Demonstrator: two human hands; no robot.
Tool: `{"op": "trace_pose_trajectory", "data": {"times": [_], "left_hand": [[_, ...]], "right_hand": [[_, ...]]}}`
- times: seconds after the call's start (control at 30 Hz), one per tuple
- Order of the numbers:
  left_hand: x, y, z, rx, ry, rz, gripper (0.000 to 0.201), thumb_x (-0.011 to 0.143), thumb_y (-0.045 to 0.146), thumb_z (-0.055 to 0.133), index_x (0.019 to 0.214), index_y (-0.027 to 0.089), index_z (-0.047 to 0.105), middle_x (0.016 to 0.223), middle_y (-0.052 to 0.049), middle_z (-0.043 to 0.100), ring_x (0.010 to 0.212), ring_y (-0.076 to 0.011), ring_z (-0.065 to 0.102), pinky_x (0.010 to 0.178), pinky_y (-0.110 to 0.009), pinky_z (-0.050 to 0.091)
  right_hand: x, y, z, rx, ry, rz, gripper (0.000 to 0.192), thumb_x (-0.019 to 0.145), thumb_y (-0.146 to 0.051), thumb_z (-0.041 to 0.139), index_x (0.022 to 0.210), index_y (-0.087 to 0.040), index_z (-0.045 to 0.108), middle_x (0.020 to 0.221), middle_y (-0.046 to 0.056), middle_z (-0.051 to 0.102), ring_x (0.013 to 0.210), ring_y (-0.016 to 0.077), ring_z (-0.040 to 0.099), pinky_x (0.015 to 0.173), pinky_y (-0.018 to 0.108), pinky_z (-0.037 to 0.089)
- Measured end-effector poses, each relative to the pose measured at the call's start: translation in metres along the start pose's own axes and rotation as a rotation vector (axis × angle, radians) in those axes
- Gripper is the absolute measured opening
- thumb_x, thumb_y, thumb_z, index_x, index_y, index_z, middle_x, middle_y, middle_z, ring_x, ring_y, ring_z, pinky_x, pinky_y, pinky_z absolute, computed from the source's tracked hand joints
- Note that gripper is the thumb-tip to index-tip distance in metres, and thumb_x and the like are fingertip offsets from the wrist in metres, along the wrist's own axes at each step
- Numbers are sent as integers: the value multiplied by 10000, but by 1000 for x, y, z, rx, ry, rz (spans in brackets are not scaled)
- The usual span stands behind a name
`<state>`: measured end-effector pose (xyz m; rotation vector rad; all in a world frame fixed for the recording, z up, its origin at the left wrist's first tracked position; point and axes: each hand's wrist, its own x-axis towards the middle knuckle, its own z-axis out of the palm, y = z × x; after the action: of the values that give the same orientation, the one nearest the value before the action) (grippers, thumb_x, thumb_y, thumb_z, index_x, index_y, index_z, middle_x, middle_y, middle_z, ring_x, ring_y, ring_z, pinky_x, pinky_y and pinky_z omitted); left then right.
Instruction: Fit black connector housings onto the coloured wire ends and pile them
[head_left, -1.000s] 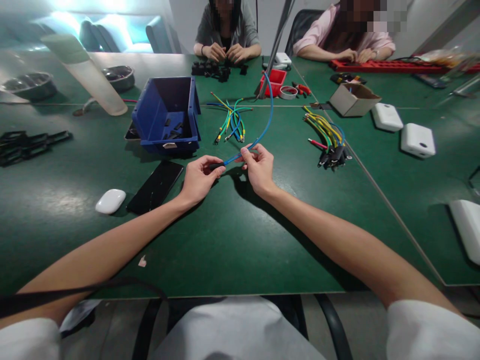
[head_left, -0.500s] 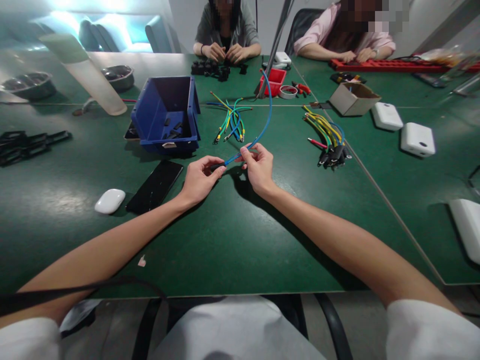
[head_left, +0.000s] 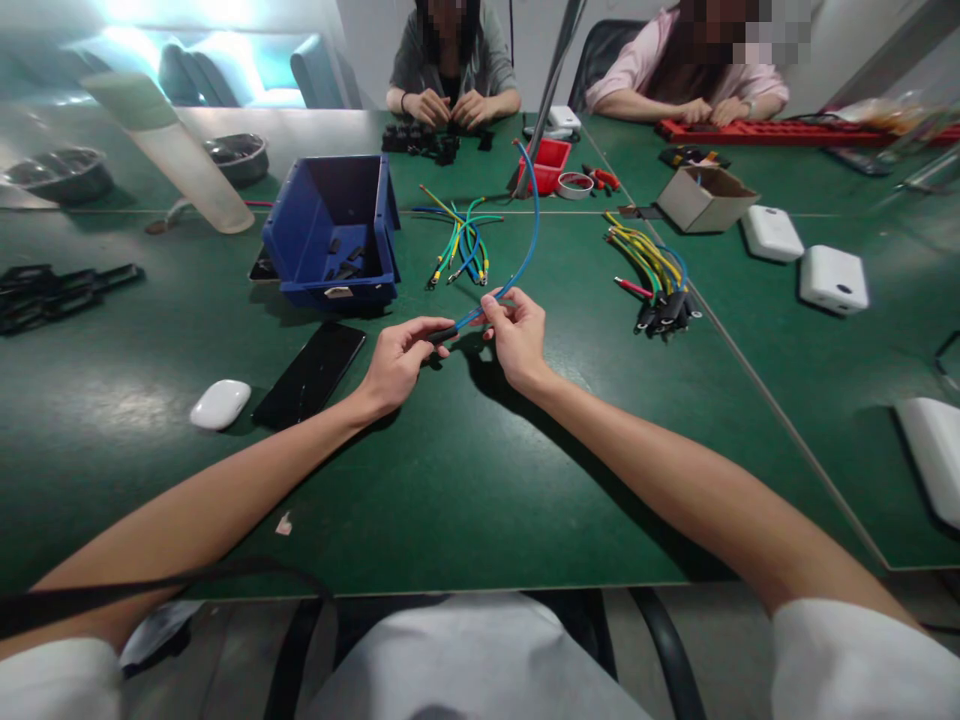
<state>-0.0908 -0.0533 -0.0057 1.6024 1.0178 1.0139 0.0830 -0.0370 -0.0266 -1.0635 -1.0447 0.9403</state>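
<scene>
A blue wire [head_left: 535, 225] curves upward from my right hand [head_left: 517, 335], whose thumb and fingers pinch it near its lower end. That end runs into a black sleeve [head_left: 444, 336], which my left hand [head_left: 400, 362] holds between thumb and fingers. Past my hands lies a loose bunch of green, blue and yellow wires [head_left: 466, 245] with metal ends. To the right, another bundle of wires [head_left: 652, 255] has black sleeves and ring terminals at its near end. Left of my hands stands a blue bin [head_left: 337, 292] with small black pieces in it.
A black phone [head_left: 311, 375] and a white rounded case [head_left: 220, 404] lie by my left forearm. Farther back are a red box [head_left: 551, 165], a tape roll [head_left: 575, 186] and an open carton [head_left: 705, 205]. White devices [head_left: 834, 280] sit at right. Two people sit across the table.
My left fingers have shifted and straightened along the black sleeve, so more of it shows. The wire's upper end has moved slightly left. My right hand has barely moved.
</scene>
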Motion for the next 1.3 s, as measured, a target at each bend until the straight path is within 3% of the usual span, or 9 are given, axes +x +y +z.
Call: {"op": "trace_pose_trajectory", "data": {"times": [0.2, 0.37, 1.3], "left_hand": [[1, -5, -2, 39, -26, 13, 389, 866, 245, 486, 1196, 176, 681, 1055, -92, 717, 814, -175, 650, 697, -293, 484], [2, -6, -3, 110, -10, 99, 348, 869, 218, 500, 1150, 224, 706, 1083, -64, 657, 783, -138, 610, 683, -276, 485], [2, -4, 0, 94, -29, 124, 330, 876, 202, 506, 1135, 220, 709, 1099, -64, 632, 863, -153, 611, 790, -305, 518]], "right_hand": [[2, 1, -1, 33, 38, 26, 310, 800, -493, 669, 838, -207, 555, 621, -33, 621, 597, 109, 632, 465, 187, 416], [3, 2, -1, 30, 46, 33, 319, 797, -507, 667, 836, -214, 548, 619, -38, 613, 603, 112, 636, 462, 188, 415], [2, 2, -1, 10, 0, 14, 341, 790, -527, 664, 856, -210, 558, 636, -35, 624, 570, 98, 618, 475, 188, 426]]}}
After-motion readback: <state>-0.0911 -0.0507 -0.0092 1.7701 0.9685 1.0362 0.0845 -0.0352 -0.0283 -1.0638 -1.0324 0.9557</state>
